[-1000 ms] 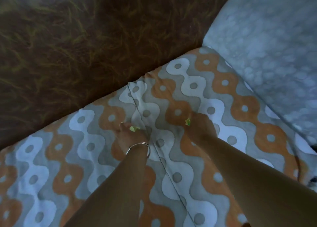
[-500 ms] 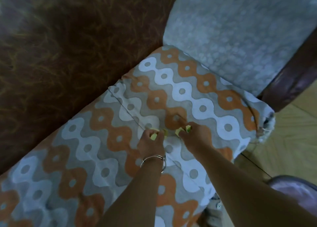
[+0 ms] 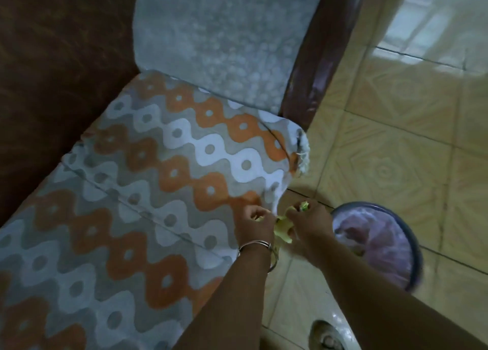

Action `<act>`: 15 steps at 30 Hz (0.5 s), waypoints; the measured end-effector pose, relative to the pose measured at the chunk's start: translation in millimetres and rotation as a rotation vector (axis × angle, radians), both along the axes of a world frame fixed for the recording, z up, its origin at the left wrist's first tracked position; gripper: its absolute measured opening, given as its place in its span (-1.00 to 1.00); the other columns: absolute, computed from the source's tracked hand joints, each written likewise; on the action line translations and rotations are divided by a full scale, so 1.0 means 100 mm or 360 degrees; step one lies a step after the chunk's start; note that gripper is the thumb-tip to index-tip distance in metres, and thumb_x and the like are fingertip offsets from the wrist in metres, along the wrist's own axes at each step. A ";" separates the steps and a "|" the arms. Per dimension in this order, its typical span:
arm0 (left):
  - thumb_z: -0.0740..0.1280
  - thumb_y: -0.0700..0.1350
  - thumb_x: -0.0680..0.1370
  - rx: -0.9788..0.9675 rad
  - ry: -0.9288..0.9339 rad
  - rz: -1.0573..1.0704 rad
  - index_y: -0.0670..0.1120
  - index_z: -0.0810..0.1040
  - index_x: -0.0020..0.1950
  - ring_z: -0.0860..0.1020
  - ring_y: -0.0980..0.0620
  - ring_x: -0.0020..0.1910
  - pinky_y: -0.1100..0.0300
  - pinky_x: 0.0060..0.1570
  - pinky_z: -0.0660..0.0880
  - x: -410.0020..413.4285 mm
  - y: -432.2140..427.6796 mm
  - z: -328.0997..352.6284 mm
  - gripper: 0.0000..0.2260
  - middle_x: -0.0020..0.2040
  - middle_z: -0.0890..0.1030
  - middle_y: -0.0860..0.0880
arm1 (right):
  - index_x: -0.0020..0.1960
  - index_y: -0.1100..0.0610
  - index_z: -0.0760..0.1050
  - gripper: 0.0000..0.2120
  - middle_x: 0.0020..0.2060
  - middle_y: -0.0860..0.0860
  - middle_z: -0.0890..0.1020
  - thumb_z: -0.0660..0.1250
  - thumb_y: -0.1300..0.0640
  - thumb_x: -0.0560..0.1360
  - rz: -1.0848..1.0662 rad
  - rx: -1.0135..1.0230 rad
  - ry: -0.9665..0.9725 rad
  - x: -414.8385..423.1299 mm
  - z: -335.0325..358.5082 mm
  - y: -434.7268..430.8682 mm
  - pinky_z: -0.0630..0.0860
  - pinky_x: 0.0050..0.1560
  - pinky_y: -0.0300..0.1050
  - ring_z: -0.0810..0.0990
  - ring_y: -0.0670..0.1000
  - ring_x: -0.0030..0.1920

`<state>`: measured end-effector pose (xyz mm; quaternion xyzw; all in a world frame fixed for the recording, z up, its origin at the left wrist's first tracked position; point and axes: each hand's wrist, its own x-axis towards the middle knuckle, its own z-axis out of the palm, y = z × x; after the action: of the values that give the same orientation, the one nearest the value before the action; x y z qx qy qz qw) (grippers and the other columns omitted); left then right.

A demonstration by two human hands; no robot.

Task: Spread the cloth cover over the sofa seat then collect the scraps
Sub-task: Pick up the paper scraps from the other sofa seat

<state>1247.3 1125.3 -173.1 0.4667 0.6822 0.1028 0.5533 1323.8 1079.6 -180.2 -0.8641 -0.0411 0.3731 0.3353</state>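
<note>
The cloth cover (image 3: 148,180), patterned in orange, white and grey waves, lies spread over the sofa seat, its front right corner hanging off the edge. My left hand (image 3: 254,224), with a bangle on the wrist, is closed on small yellow-green scraps at the seat's front edge. My right hand (image 3: 310,221) is just beside it over the floor, also closed on yellow-green scraps (image 3: 284,229) that stick out between the two hands.
A round bin (image 3: 414,244) with a pale purple liner stands on the tiled floor right of my hands. The dark brown sofa back (image 3: 52,59) is at the left, a grey spotted armrest cover (image 3: 224,40) behind the seat, and a slipper (image 3: 326,335) at the bottom.
Both hands have drawn back from the middle of the seat to its front edge with the scraps. The view has swung right, bringing the floor and the bin into sight.
</note>
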 end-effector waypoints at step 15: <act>0.41 -0.05 0.24 -0.0442 0.0066 -0.0088 -0.04 0.55 -0.35 0.61 -0.24 0.11 -0.03 0.16 0.55 1.49 -1.55 -0.63 -0.91 0.06 0.66 -0.26 | 0.11 0.32 0.53 -0.72 -0.09 0.20 0.60 0.39 0.20 0.44 -0.0482 -0.0028 0.0228 1.41 -0.46 -1.69 0.51 0.18 0.15 0.60 0.25 0.10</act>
<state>1396.5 970.1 -236.4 0.4062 0.6880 -0.0176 0.6011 1464.9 911.0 -225.9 -0.8346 0.1170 0.3793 0.3820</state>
